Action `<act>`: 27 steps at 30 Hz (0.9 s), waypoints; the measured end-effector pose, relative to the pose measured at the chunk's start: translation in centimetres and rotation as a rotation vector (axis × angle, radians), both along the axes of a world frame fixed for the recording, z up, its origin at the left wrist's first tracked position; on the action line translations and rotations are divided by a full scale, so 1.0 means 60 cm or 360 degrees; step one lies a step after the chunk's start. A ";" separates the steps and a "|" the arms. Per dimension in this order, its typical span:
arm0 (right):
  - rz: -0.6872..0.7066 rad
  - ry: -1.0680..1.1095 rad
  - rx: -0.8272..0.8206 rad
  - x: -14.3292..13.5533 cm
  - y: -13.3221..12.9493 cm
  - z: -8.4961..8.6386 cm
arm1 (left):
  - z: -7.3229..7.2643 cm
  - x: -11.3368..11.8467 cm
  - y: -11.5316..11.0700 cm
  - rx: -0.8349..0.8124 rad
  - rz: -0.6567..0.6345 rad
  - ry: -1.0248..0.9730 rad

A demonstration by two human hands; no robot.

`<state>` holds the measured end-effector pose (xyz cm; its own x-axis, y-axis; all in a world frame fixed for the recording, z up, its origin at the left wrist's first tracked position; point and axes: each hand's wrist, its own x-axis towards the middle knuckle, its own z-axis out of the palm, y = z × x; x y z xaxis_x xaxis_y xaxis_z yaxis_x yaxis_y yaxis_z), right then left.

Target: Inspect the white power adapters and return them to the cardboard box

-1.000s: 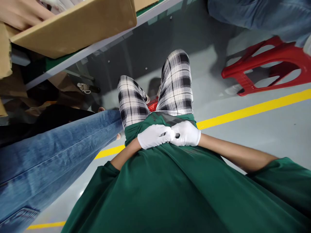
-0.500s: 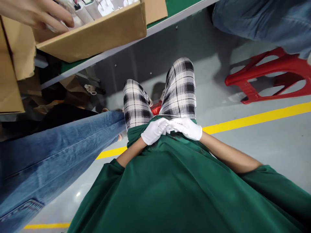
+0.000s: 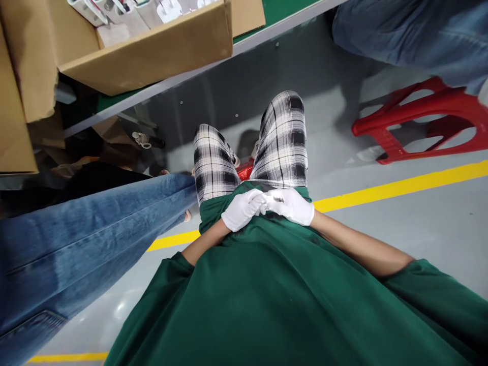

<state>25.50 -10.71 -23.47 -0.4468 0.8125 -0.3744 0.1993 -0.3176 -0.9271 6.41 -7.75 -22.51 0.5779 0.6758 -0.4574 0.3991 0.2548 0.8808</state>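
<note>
In white gloves, my left hand and my right hand meet at my lap, over the green garment. Fingers of both are curled and touch each other in the middle. Whether anything small sits between the fingertips cannot be made out. Just beyond them are my knees in black and white plaid trousers, with a bit of something red between the legs.
A cardboard box with white items stands on the green table at upper left. Jeans-clad legs of a person are close on the left. A red stool and another person's leg are at right.
The other person's hand has left the cardboard box. My right hand has turned slightly and its fingers have shifted against my left hand; both stay at my lap.
</note>
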 end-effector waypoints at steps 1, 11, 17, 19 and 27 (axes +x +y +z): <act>-0.0050 0.0015 -0.0013 -0.004 -0.002 -0.003 | 0.000 -0.001 -0.001 -0.0039 -0.0001 -0.0005; -0.0140 0.0119 -0.0078 -0.005 -0.012 -0.019 | 0.018 -0.007 0.016 0.0009 -0.0326 0.0164; 0.0096 0.0066 0.0016 -0.001 0.001 -0.009 | -0.001 -0.021 0.012 -0.0094 -0.0217 -0.0026; 0.0192 0.0181 0.0029 0.003 0.006 -0.007 | -0.010 -0.022 0.011 -0.0153 -0.0175 -0.0085; 0.0219 0.0051 0.0037 0.015 0.011 -0.012 | 0.000 -0.018 0.007 -0.0092 -0.0131 0.0068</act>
<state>26.40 -10.06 -24.21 -0.5660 0.7511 -0.3400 0.2097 -0.2677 -0.9404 5.33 -7.36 -22.54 0.6093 0.5986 -0.5199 0.4577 0.2699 0.8472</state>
